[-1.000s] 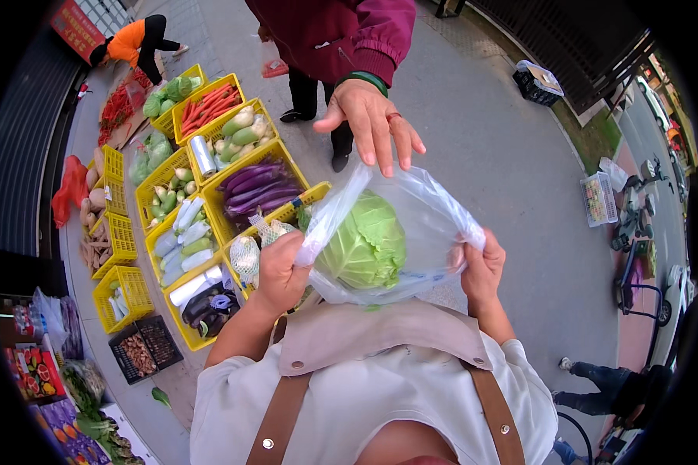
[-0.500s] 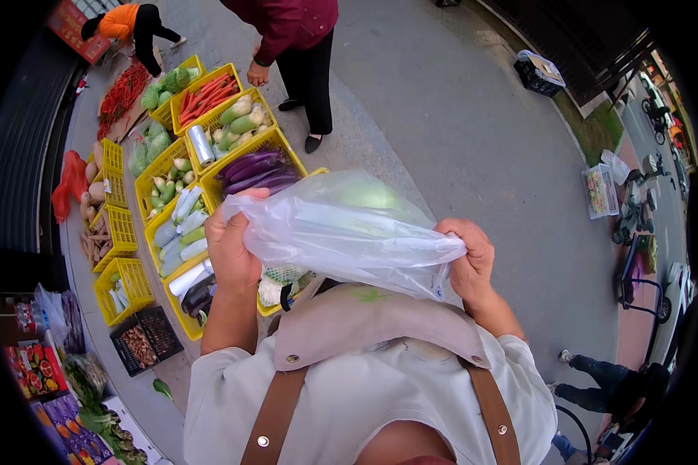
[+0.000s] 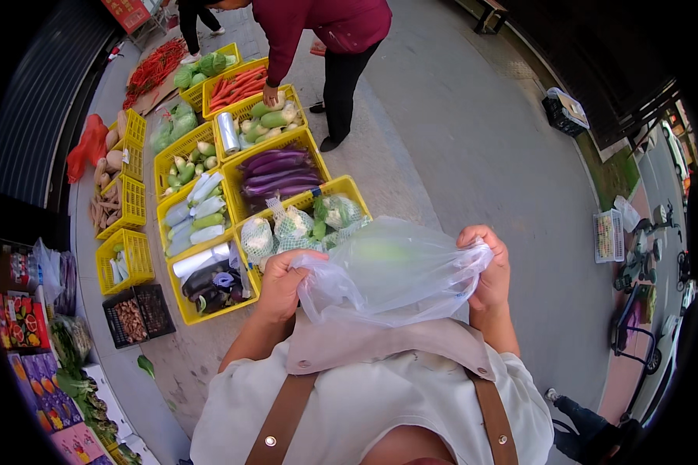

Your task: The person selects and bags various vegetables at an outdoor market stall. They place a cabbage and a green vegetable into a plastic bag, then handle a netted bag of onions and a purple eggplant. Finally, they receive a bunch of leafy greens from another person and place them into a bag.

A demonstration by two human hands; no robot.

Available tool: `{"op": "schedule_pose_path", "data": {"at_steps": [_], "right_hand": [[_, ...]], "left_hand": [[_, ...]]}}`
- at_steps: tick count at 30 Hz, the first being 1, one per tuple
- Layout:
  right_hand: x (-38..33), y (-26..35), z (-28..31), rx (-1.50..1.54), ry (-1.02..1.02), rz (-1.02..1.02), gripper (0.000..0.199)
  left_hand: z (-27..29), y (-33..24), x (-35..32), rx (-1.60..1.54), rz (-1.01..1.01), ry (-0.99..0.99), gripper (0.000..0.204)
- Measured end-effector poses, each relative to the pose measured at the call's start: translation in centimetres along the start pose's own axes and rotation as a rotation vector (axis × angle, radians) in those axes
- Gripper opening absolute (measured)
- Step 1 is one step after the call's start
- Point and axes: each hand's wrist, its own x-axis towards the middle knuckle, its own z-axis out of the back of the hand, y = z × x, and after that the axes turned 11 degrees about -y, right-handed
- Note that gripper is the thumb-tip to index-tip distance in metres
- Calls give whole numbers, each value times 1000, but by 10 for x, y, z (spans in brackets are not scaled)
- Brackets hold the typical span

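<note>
A clear plastic bag point(image 3: 388, 283) stretches between my two hands in front of my chest. My left hand point(image 3: 281, 285) is closed on its left edge, and my right hand point(image 3: 488, 267) pinches the bunched film at its right side. A pale green patch shows through the plastic; its kind is too blurred to make out. Just beyond the bag lie net-wrapped cauliflowers point(image 3: 291, 225) in a yellow crate point(image 3: 353, 188), with long purple eggplants point(image 3: 279, 170) in the crate behind. The bag hides part of the cauliflower crate.
Further crates hold green radishes point(image 3: 275, 120), carrots point(image 3: 236, 87) and dark eggplants point(image 3: 209, 283). A plastic bag roll point(image 3: 227, 132) stands by the radishes. A person in maroon point(image 3: 326, 27) bends there. Left are a black crate point(image 3: 159, 310) and boxes point(image 3: 50, 391); right, a white basket point(image 3: 609, 236).
My view has shifted, bringing the cauliflower crate into sight. Both hands still hold the bag, now lower in the picture. The person in maroon has leaned over and reaches a hand to the radishes.
</note>
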Motion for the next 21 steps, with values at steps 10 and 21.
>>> {"op": "schedule_pose_path", "data": {"at_steps": [10,21], "right_hand": [[17,-15,8,126,-195,-223,19],[11,-45,-30,-161,-81,-46,20]], "left_hand": [[22,1,24,-641,184,-203,26],[-6,-19,30,-223,162,49,28]]}}
